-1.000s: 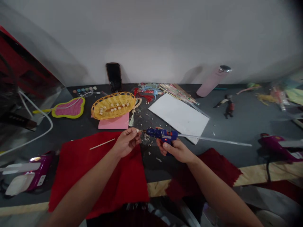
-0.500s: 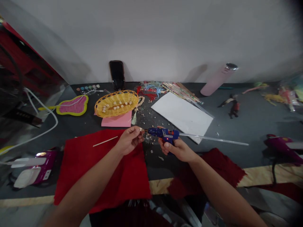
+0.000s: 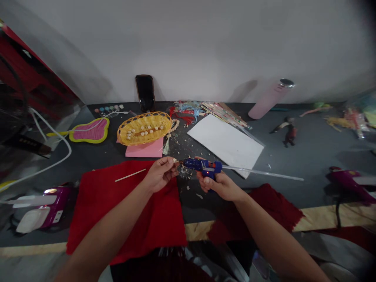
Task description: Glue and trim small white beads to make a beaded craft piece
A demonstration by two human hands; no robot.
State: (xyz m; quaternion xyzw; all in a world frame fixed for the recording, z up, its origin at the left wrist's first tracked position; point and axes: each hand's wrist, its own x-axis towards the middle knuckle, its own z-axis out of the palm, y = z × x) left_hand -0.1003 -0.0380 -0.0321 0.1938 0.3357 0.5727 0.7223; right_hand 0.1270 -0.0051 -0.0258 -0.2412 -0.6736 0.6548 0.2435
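A blue hot glue gun [image 3: 202, 166] is gripped in my right hand [image 3: 217, 182], its small red light lit. From its back end a long clear glue stick [image 3: 264, 172] sticks out to the right. My left hand [image 3: 162, 172] pinches a small pale piece [image 3: 175, 161] at the glue gun's nozzle; its exact kind is too small to make out. Beneath my left forearm lies a red cloth [image 3: 129, 211], with a thin wooden stick [image 3: 130, 175] on it. Behind my left hand, a yellow woven basket [image 3: 125, 137] holds several small pale pieces.
A white board [image 3: 226, 143] lies behind the glue gun. A phone [image 3: 145, 93] and a pink bottle [image 3: 270, 98] stand by the wall. Purple devices sit at left [image 3: 54, 205] and right [image 3: 351, 184]. Crumbs litter the dark table [image 3: 192, 203]; a pink-yellow paddle shape [image 3: 89, 130] lies left.
The glue stick's rear end has moved slightly left, toward the glue gun. Both hands stay in nearly the same place.
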